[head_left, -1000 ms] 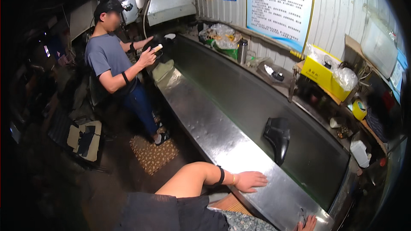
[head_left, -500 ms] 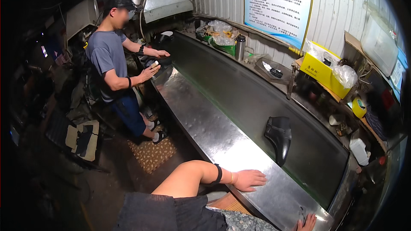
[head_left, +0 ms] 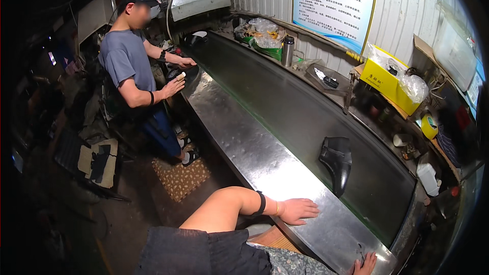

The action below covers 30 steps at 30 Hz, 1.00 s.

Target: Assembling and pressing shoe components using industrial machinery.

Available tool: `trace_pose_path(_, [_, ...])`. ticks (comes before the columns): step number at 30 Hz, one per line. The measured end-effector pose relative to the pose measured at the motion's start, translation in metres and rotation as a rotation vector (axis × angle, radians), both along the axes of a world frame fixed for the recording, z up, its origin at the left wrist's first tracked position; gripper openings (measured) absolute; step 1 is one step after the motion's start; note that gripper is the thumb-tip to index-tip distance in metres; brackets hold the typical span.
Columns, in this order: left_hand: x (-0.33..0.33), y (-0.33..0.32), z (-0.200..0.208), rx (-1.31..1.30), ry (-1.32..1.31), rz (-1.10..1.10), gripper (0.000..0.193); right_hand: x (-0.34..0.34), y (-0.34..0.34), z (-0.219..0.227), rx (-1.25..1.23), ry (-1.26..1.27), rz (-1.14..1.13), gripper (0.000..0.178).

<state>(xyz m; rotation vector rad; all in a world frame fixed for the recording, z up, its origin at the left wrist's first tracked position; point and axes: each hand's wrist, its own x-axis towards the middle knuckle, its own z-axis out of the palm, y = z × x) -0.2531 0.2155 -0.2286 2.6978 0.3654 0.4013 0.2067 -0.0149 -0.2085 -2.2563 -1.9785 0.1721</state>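
Note:
My left hand (head_left: 299,211) lies flat on the shiny metal ledge (head_left: 239,132), fingers stretched out and holding nothing. Lower right, my right hand (head_left: 365,264) rests at the near edge of the same ledge with its fingers apart; its wrist is cut off by the frame. Beyond my left hand, a black ankle boot (head_left: 336,160) lies on the dark conveyor belt (head_left: 285,109), its toe toward me and near the ledge. Neither hand touches it.
A co-worker (head_left: 130,61) stands far left at the belt, holding a small pale item. Along the wall are a steel flask (head_left: 288,52), a metal tray (head_left: 323,82), a yellow box (head_left: 389,86) and a white bottle (head_left: 429,179). A chair (head_left: 99,165) stands at left.
The view has shifted slightly. The co-worker's hands have drawn back a little to the left. My hands stay in place on the ledge, and the boot lies much as before.

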Motion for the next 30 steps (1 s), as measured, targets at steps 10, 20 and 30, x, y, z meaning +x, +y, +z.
trace_pose_path(10, [0.001, -0.001, -0.001, -0.004, -0.012, -0.006, 0.056, 0.005, -0.001, -0.004, 0.024, 0.013, 0.005, 0.064])
trace_pose_path(20, [0.005, 0.0, 0.0, -0.18, -0.206, 0.099, 0.052, 0.012, -0.002, -0.005, -0.105, 0.198, -0.125, 0.07])
trace_pose_path(30, [0.182, 0.091, 0.044, -0.439, -0.283, 1.08, 0.107, -0.08, -0.133, 0.075, 0.146, 0.549, -0.639, 0.036])
